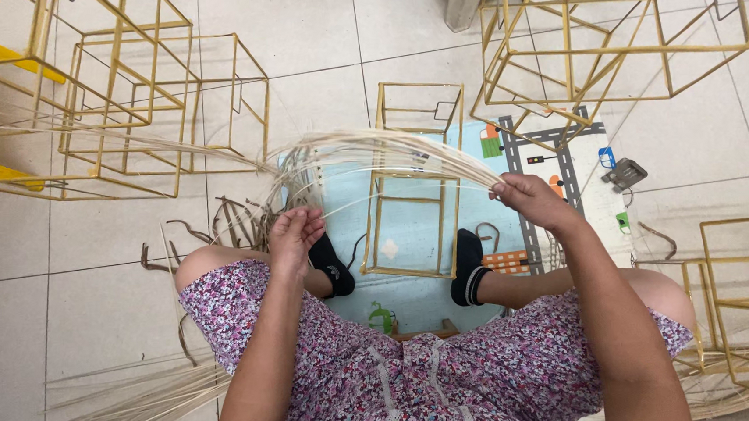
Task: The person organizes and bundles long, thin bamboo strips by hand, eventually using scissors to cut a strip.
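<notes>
Holding one bunch of thin pale reeds (370, 145), the left hand (293, 234) and the right hand (527, 198) each grip an end, so it bends sideways over the gold wire frame (413, 190).

Gold metal frames (412, 181), dry pale reeds (388, 148), glossy floor tiles (309, 30).

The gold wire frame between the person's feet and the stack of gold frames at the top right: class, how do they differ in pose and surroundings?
The frame between the feet stands alone on the play mat; the stacked frames are several, tilted and interlocked, mostly over bare floor tiles. Pale strips held by the left hand and right hand arch over the single frame; none cross the stack. Both are gold box-shaped wire frames.
</notes>
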